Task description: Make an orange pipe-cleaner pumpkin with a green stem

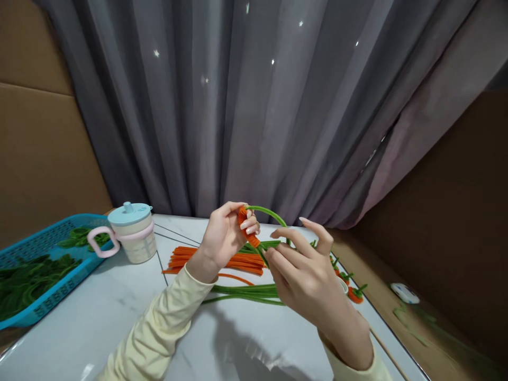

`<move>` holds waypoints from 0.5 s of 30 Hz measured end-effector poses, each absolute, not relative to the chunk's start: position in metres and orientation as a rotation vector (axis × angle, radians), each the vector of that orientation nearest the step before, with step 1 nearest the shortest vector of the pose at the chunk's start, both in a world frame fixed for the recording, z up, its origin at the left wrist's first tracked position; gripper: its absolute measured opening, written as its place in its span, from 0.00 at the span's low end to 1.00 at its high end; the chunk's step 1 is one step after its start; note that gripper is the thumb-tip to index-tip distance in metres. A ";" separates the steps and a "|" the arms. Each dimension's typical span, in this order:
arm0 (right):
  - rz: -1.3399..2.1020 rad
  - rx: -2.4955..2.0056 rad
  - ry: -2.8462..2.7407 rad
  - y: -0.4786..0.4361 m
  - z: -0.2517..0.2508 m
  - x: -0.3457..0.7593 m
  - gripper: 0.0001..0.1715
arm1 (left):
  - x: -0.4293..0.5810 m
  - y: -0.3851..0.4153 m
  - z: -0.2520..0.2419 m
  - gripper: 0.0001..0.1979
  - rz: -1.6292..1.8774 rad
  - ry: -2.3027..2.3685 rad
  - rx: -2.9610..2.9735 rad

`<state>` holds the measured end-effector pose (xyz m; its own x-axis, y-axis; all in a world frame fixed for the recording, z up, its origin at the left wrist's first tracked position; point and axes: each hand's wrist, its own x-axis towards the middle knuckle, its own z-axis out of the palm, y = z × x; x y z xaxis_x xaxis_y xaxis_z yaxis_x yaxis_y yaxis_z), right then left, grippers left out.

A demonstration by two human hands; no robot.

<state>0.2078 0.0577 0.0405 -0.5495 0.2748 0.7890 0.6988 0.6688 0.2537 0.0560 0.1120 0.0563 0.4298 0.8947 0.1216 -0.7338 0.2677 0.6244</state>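
From where I stand, the orange coil (243,218) is up in the air over the middle of the tabletop (130,317), held in the left hand (226,233). That grip is clamped on it, fingertips curled around its far side. A green stem (273,213) leaves its top, arcs right and dips behind the fingers of the right hand (307,272). The right grip looks pinched on green just below the coil's lower end, 2 fingers lifted away; its thumb is hard to make out.

I'd judge the coil light and soft, easy to squash or pull loose, so a gentle hold along its sides seems best. The stem looks springy but bendable, likely not slippery, and best taken close to the coil, where it would flex least.

Beneath lie orange strands (182,259) and, nearer, green strands (246,290); a mug (137,238) stands left.
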 end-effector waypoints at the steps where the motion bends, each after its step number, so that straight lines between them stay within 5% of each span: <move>1: -0.737 -0.751 -2.149 0.057 0.041 0.209 0.15 | 0.056 0.112 0.056 0.18 1.111 0.272 0.668; 15: -0.932 -0.800 -2.025 0.062 0.014 0.180 0.15 | 0.065 0.102 0.050 0.18 1.417 0.272 0.488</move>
